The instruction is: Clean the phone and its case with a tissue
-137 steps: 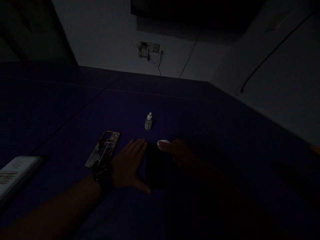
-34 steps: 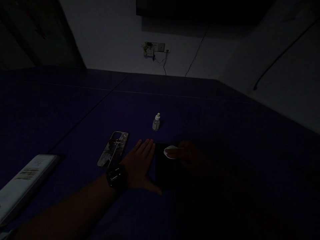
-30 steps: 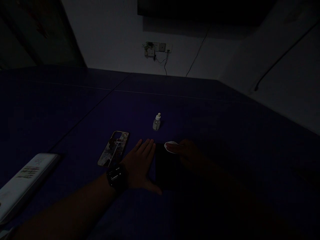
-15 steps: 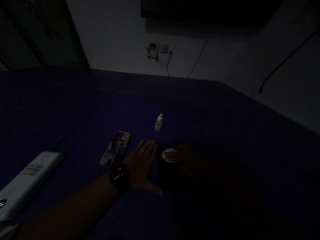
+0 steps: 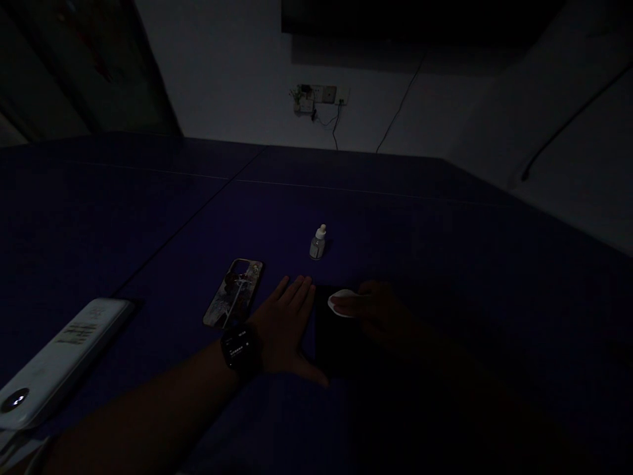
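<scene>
My left hand (image 5: 284, 326) lies flat with the fingers stretched and the thumb spread, along the left side of a flat dark rectangle (image 5: 332, 349) whose kind I cannot make out in the gloom. A dark watch (image 5: 239, 349) is on that wrist. My right hand (image 5: 378, 310) has its fingertips pressed on a round white pad (image 5: 340, 293), like a cotton pad, over the far part of the rectangle. Deep shadow hides most of the right hand and arm. Beyond the hands stands a small dropper bottle (image 5: 317, 245), upright. A patterned phone case (image 5: 233, 295) lies left of my left hand.
A long white case-like object (image 5: 64, 359) lies at the left on the dark blue surface (image 5: 237, 211). At the back wall are sockets (image 5: 324, 94) with a small plant (image 5: 297, 97) and hanging cables (image 5: 400, 105). A dark screen (image 5: 420, 23) hangs above.
The view has shifted slightly, so everything sits a little farther right. My right hand and the white pad have slid slightly away from me. My left hand stays in place.
</scene>
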Tool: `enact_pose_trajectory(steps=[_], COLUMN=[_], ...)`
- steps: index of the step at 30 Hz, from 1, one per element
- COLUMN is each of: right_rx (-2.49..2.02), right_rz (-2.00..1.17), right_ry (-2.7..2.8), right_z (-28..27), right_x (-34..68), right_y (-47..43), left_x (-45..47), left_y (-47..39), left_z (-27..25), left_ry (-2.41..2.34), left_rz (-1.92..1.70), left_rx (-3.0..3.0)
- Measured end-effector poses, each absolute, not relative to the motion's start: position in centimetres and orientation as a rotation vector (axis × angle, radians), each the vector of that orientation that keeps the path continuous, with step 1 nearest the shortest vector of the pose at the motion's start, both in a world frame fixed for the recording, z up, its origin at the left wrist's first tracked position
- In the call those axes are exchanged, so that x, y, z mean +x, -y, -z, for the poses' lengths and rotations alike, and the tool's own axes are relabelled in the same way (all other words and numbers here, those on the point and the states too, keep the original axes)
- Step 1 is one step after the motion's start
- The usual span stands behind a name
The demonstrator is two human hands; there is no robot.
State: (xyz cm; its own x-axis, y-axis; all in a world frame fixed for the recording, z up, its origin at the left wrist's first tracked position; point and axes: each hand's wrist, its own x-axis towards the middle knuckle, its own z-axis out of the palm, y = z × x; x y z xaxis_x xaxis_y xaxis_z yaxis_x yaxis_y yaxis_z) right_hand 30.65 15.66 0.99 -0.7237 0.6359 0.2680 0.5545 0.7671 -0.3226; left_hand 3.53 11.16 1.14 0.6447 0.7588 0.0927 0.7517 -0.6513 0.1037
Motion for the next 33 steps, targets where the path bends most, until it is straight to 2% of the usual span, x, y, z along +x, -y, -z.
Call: enact_pose_trajectory(steps=[4, 10, 15, 33], right_rx=[-1.011, -0.847, -1.013, -0.910], right_rz=[-0.280, -0.555, -0.486, -0.552], right_ry=[2.546, 2.592, 2.561, 2.612], right_z=[-1.2, -1.8, -2.1, -2.6], right_x=[30.9, 31.8, 31.9, 31.8], right_y=[-16.1, -16.0, -16.2, -16.4], left_x=[3.5, 3.5, 3.6, 3.6], left_y=[-11.1, -11.2, -11.2, -11.1], left_z=[-1.1, -0.9, -0.9, -0.8], left_ry=[-1.296, -1.281, -1.301, -1.304], left_rz=[-0.203, -0.201, -0.208, -0.259], left_rx=[2.807, 2.833, 2.803, 2.796])
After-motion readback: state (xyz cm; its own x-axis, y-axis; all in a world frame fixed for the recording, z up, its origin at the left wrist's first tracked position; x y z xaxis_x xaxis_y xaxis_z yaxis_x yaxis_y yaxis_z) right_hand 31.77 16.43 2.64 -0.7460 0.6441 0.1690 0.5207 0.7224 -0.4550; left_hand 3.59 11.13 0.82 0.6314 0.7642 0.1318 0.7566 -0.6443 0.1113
